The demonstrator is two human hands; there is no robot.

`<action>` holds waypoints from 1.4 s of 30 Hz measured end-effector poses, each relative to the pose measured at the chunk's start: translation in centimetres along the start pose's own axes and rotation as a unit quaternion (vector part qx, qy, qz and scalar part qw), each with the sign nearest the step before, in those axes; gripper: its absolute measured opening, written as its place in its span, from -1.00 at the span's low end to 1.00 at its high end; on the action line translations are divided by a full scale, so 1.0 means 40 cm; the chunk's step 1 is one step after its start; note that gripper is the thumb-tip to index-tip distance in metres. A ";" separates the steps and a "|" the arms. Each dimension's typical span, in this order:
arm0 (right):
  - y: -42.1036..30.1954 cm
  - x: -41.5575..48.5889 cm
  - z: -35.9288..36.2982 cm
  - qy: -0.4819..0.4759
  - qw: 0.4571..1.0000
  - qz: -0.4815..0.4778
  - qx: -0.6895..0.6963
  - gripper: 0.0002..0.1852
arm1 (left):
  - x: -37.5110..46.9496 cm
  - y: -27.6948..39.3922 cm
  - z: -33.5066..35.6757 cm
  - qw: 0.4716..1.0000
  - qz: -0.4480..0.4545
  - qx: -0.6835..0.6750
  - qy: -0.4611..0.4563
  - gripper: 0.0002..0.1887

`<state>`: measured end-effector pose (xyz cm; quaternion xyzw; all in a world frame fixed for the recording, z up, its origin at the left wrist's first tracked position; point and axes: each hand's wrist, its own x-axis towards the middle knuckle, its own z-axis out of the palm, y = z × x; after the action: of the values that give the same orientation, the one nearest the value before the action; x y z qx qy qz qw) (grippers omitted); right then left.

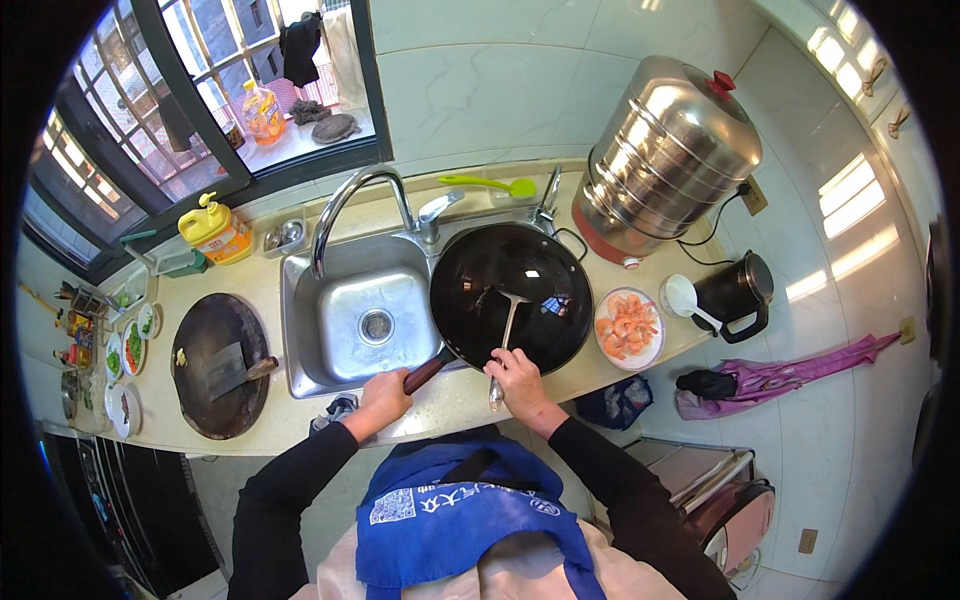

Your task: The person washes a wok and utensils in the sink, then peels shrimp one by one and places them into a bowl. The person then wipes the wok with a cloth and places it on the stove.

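A black wok (480, 262) rests at the right end of the sink, over its rim and the counter beside it. My left hand (385, 396) is closed around the wok's dark wooden handle (429, 373). My right hand (517, 379) grips the metal shaft of a wok spatula (511, 322), whose head lies against the inside of the wok. No food shows in the wok. Just right of it, a white plate (658, 351) carries cooked-looking pink shrimp (627, 327).
Left of the wok are the steel sink (307, 375) with its tap (375, 174) and a round chopping board (225, 315) bearing a cleaver (225, 372). Small dishes (133, 349) stand further left. A steamer pot (667, 150), a white ladle (681, 294) and a black kettle (735, 289) are at right.
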<state>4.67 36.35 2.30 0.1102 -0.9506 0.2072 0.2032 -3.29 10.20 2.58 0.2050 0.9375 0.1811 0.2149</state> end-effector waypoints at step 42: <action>0.813 0.406 0.146 0.017 0.986 0.165 0.024 -0.54 | -0.140 -0.286 0.037 0.954 -0.300 -0.003 0.002 -0.27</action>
<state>-21.37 60.67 -6.90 -0.0464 -0.9469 0.2628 0.1794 -1.47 -1.74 -1.70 -0.0867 0.9558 0.1113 0.2580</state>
